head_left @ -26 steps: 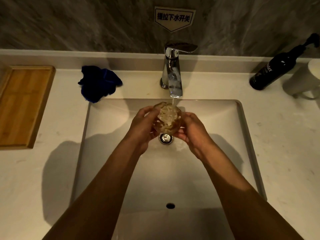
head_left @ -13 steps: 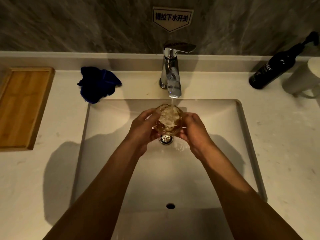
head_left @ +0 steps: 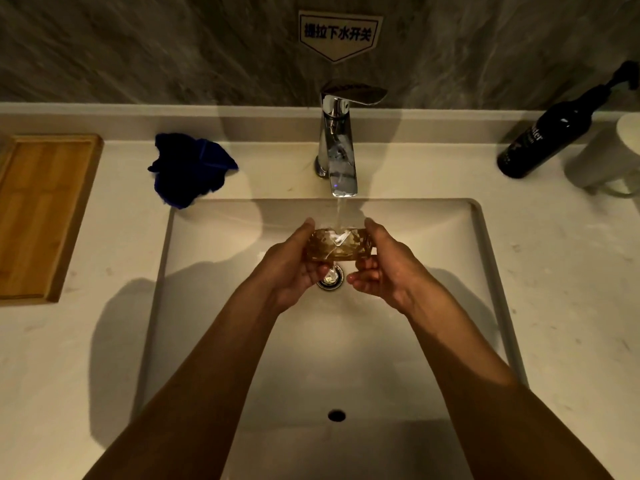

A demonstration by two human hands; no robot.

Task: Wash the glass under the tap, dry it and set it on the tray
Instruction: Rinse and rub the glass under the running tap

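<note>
Both hands: my left hand [head_left: 294, 268] and right hand [head_left: 384, 268] are clamped on the glass [head_left: 340, 247], one at each end
Glass: lying sideways over the drain [head_left: 330, 279], mid-basin in the sink [head_left: 214, 258]
Water: running from the tap [head_left: 338, 147] onto the glass
Cloth [head_left: 190, 168]: blue, crumpled at the sink's far-left corner
Tray [head_left: 41, 209]: wooden, at the counter's left edge
Bottle [head_left: 550, 136]: dark, far-right corner beside a white mug [head_left: 606, 157]

The glass [head_left: 340, 247] is clear, faceted and wet. The tap [head_left: 338, 147] is polished chrome, the tray [head_left: 41, 209] is matt wood, the crumpled cloth [head_left: 188, 168] is soft fabric, the sink [head_left: 214, 258] is smooth and glossy, and the bench [head_left: 554, 258] is pale speckled stone.
</note>
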